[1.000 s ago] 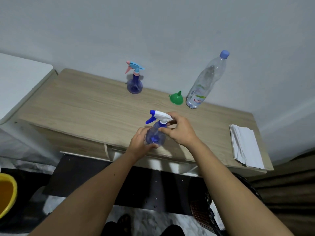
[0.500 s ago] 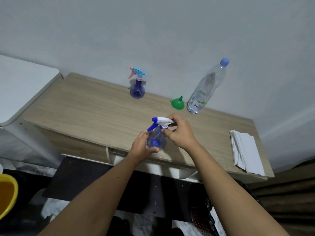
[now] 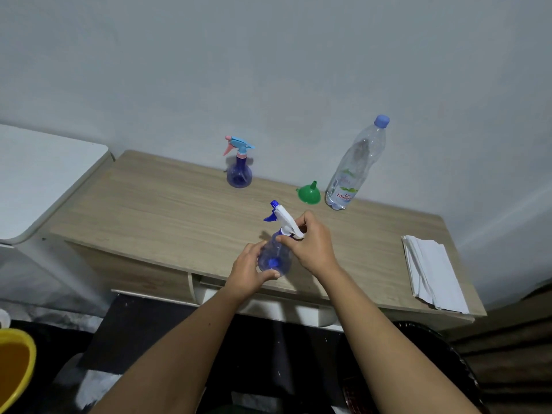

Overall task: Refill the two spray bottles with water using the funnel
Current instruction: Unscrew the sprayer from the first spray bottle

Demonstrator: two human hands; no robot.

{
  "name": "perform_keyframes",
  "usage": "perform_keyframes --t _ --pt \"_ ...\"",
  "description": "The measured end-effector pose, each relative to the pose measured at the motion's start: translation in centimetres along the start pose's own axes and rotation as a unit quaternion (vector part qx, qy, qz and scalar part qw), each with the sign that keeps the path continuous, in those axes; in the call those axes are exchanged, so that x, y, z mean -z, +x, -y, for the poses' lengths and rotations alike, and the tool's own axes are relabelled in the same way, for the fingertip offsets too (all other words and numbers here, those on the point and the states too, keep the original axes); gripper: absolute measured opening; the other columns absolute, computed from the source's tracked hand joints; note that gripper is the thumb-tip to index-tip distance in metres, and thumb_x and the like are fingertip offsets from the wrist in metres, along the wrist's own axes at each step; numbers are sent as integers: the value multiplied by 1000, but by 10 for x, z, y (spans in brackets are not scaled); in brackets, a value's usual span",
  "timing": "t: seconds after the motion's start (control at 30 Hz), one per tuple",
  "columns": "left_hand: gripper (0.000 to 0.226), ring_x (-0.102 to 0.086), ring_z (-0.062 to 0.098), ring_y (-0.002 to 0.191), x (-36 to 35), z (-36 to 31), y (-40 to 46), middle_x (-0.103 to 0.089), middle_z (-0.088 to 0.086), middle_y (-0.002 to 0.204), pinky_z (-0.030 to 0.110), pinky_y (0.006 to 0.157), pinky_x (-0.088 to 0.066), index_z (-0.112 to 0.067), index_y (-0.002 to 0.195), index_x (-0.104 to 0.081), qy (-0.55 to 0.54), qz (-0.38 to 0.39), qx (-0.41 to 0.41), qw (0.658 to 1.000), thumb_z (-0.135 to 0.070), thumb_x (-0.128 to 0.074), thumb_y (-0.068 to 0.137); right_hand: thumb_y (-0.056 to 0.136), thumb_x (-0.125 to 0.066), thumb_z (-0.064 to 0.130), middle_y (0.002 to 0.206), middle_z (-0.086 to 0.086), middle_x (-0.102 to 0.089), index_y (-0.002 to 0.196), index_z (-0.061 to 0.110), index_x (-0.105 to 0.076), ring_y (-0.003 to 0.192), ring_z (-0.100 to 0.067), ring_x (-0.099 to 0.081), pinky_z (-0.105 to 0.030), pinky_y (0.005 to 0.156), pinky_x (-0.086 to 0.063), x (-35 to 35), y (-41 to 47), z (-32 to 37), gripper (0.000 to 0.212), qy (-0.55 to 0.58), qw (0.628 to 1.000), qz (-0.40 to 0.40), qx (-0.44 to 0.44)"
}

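Near the front edge of the wooden table (image 3: 167, 210) stands a blue spray bottle (image 3: 275, 258) with a white and blue trigger head (image 3: 282, 218). My left hand (image 3: 249, 271) wraps its round body. My right hand (image 3: 310, 246) grips the neck just under the head, which tilts up to the left. A second blue spray bottle (image 3: 239, 168) with a light-blue and pink head stands at the back by the wall. A green funnel (image 3: 309, 194) lies mouth-down beside a clear water bottle (image 3: 355, 168) with a blue cap.
A stack of white paper napkins (image 3: 430, 276) lies on the table's right end. A white surface (image 3: 38, 174) adjoins the table on the left. A yellow bucket (image 3: 15, 366) sits on the floor at lower left.
The spray head has tilted up and turned in my right hand, its nozzle now pointing up-left. My left hand keeps hold of the bottle body. The camera view has shifted slightly.
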State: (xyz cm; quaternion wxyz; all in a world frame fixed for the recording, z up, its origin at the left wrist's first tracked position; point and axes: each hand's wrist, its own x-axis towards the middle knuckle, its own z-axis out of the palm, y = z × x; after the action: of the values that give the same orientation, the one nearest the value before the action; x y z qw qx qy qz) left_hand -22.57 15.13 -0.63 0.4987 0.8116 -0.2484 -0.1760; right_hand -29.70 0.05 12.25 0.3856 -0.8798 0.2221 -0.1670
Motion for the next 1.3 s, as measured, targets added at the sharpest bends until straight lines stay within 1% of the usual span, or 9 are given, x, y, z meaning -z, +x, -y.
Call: perform_keyframes --t 0.17,0.27,0.4,0.6,0.67,0.77,0.93,1.13,1.3 --pt "93 -62 13 120 -1 -3 -2 -59 -7 129 37 106 -54 -19 148 -53 -4 -1 1 1000 -31 -98 68 78 -81 12 82 7 -67 93 23 -52 65 -11 -59 -27 61 -43 7 -1 -1 34 -3 998 57 5" --pt "91 -61 14 120 -1 -4 -2 -58 -6 129 35 105 -54 -20 148 -53 -1 0 3 1000 -30 -98 69 72 -89 19 88 2 -68 92 21 -54 72 -8 -61 -17 59 -42 5 2 2 40 -8 999 39 10" --pt "90 -59 11 121 1 -5 -2 -56 -8 133 27 102 -50 -19 149 -52 3 3 2 1000 -29 -97 72 79 -78 0 95 2 -69 101 19 -57 69 8 -63 -9 63 -46 11 2 2 35 19 997 67 16" --pt "86 -60 10 118 0 -3 -4 -57 -9 130 32 103 -53 -20 146 -55 1 -1 -1 1000 -29 -97 71 76 -83 3 94 7 -71 94 25 -59 80 -16 -70 -19 70 -56 8 2 2 38 22 999 42 16" --pt "89 -59 8 118 1 -4 -4 -56 -9 131 29 103 -51 -21 149 -52 -2 2 1 1000 -29 -96 72 79 -73 -6 99 7 -69 97 23 -61 85 -22 -72 -21 75 -59 9 2 0 36 44 997 56 8" --pt "86 -59 6 115 2 -3 -3 -56 -11 129 17 96 -48 -21 148 -53 -4 6 1 1000 -27 -95 73 74 -86 8 103 3 -69 93 31 -59 91 -19 -72 -25 76 -60 10 1 1 40 41 997 58 7" --pt "86 -61 6 109 1 -1 -3 -57 -11 121 21 93 -51 -20 144 -57 -3 -3 -5 1000 -25 -98 68 76 -83 7 84 10 -70 90 23 -60 64 2 -61 -14 61 -44 10 1 -1 31 22 999 34 0" --pt "82 -61 9 114 1 -2 -3 -56 -11 125 16 90 -46 -21 144 -56 -9 4 -3 1000 -26 -96 72 73 -92 27 91 2 -68 94 19 -54 78 -18 -66 -33 65 -50 9 5 7 44 -27 997 63 21" --pt "85 -60 9 115 1 -3 -3 -55 -9 128 24 96 -51 -20 146 -54 -11 8 3 1000 -26 -96 73 76 -81 12 90 4 -71 97 23 -57 80 -20 -70 -41 74 -60 12 6 1 33 2 998 69 13"
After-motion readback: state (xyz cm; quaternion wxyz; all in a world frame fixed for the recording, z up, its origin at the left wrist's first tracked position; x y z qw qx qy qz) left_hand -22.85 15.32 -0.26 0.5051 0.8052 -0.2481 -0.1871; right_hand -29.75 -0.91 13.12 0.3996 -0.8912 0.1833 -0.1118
